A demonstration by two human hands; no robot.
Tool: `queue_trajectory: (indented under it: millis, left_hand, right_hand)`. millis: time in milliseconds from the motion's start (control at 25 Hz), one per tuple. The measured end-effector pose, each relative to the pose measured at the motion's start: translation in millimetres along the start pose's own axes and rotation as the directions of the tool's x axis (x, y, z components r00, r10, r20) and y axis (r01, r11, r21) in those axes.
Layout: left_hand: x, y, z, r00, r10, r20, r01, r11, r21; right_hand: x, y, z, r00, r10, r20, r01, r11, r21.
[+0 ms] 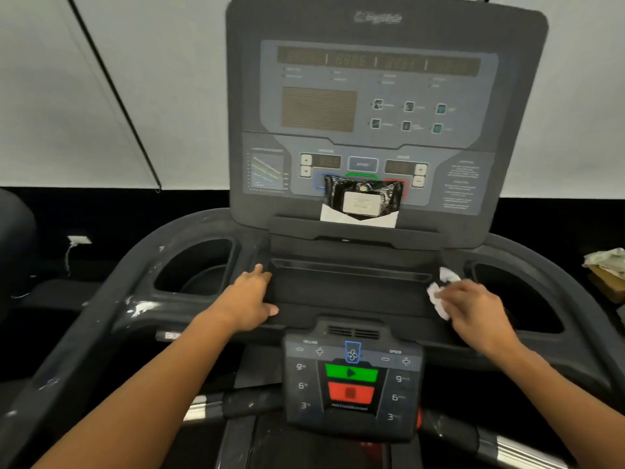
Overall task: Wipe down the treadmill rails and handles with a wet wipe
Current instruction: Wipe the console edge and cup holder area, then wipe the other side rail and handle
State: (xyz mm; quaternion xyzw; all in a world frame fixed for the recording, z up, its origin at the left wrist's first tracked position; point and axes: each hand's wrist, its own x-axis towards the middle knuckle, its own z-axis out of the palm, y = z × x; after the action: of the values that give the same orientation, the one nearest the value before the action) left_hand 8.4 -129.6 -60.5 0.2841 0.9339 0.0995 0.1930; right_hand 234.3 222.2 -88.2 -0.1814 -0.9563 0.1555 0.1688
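A dark treadmill console point(385, 96) fills the view, with a flat tray point(348, 286) below it. My right hand point(473, 309) holds a crumpled white wet wipe point(439, 292) pressed on the tray's right end, beside the right cup holder point(517, 299). My left hand point(250, 299) rests flat on the tray's left end, fingers together, holding nothing. The left rail point(111, 313) curves down to the left and shows white smudges. A chrome and black handle bar point(216, 406) runs across below my forearms. A black wipe packet point(363, 198) leans on the console ledge.
A lower control panel point(351, 380) with green and red buttons sits between my arms. The left cup holder point(196, 269) is a deep dark recess. Some crumpled cloth or paper lies on a box point(608, 269) at the far right. A white wall stands behind.
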Motion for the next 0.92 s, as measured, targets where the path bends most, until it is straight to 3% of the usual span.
queue_trajectory:
  millis: [80,200,360,480,640,760,840,920]
  left_hand:
    - [-11,-2,3,1.0,0.012,-0.006,-0.013,1.0,-0.027]
    - [-30,-11,6,0.999,0.014,-0.028,-0.016,0.998,-0.056]
    - [-49,-39,-2,0.997,-0.045,-0.07,0.041,0.998,-0.053]
    - [-52,-56,-2,0.993,-0.079,-0.083,0.077,0.997,-0.029]
    - [-46,-65,0,0.986,-0.082,-0.144,0.079,0.996,-0.03]
    - [-44,-74,2,0.981,-0.119,-0.155,0.117,0.993,-0.021]
    - [-45,-85,1,0.973,-0.153,-0.173,0.16,0.987,0.028]
    - [-50,-103,-2,0.952,-0.227,-0.205,0.242,0.969,0.047]
  right_hand:
    - [-15,-22,0,0.983,-0.155,0.1,0.149,0.987,0.061]
    - [8,-49,12,0.961,-0.229,0.153,0.213,0.97,0.114]
    - [49,-73,37,0.993,0.025,0.113,-0.033,0.998,0.062]
    - [57,-109,59,0.966,-0.234,0.112,0.222,0.969,0.112]
    - [97,-162,75,0.816,-0.503,0.286,0.46,0.864,0.205]
    - [103,-213,102,0.708,-0.667,0.232,0.594,0.74,0.315]
    - [101,-240,124,0.681,-0.721,0.128,0.644,0.673,0.365]
    - [102,-264,134,0.724,-0.669,0.169,0.552,0.709,0.44]
